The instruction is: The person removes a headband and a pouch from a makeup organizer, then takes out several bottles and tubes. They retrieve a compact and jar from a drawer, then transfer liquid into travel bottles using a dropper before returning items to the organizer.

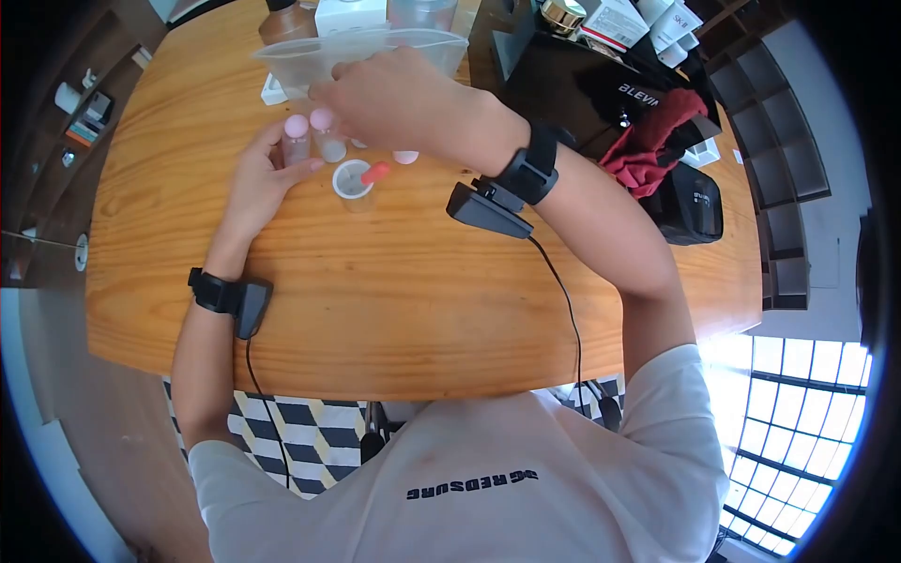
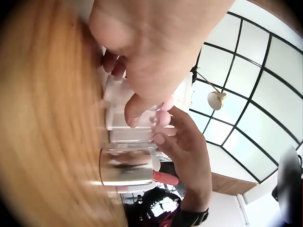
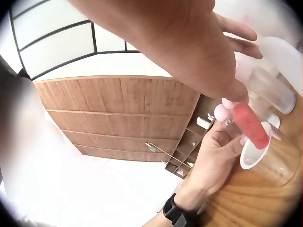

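My left hand [image 1: 258,183] grips a small clear bottle [image 1: 297,150] with a round pink cap, its thumb [image 2: 133,116] along the bottle's side. Right beside it stands a second pink-capped bottle [image 1: 331,148]. Over the caps reaches my right hand [image 1: 399,103]; in the left wrist view its thumb is right at a pink cap [image 2: 165,130]. Its fingertips are largely hidden in the head view, and I cannot tell whether they pinch the cap. Nearer me stands a white-rimmed cup [image 1: 353,180] with a red rounded piece [image 1: 377,172] sticking out.
A frosted plastic pouch [image 1: 291,58] stands behind the bottles, with a brown bottle [image 1: 284,23] and a white box [image 1: 349,16] farther back. At right are a black box [image 1: 582,94] of cosmetics, a dark red cloth [image 1: 657,141] and a black case [image 1: 693,206]. Cables trail from both wrist cameras.
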Demonstrator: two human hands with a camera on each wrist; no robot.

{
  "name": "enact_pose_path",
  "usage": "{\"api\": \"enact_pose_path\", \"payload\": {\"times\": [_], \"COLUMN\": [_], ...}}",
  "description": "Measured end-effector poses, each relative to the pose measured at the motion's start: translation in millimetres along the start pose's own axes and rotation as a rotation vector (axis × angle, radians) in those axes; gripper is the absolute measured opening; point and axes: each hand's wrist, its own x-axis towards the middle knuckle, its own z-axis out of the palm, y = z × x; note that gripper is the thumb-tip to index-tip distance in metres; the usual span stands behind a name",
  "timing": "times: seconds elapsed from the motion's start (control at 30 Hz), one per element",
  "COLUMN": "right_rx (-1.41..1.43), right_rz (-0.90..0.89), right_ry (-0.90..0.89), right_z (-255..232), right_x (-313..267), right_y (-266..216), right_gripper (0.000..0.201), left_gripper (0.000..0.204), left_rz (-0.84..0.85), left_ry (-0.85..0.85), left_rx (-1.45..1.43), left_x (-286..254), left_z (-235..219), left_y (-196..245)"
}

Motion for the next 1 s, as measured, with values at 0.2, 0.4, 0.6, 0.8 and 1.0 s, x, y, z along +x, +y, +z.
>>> {"api": "enact_pose_path", "payload": {"times": [0.2, 0.4, 0.6, 0.8, 1.0], "right_rx": [0.095, 0.160, 0.127, 0.220, 0.288], "right_rz": [-0.010, 0.001, -0.054, -0.154, -0.186], "right_ry": [-0.087, -0.154, -0.176, -0.111, -0.067], "right_z": [11, -3, -5, 9, 10], "right_x": [11, 19, 23, 24, 20], "right_y": [11, 4, -2, 9, 16], "right_gripper": [0.020, 0.023, 0.030, 0.030, 0.032], "left_gripper": [0.054, 0.042, 0.035, 0.030, 0.027], "left_rz": [0.041, -0.018, -0.003, 0.038, 0.074], "left_ry": [-0.039, -0.128, -0.106, -0.114, -0.052], "left_rx": [-0.063, -0.020, 0.069, -0.208, -0.075], "left_x": [11, 18, 18, 15, 15], "left_z": [5, 10, 15, 20, 20], "left_y": [-10, 12, 3, 8, 8]}}
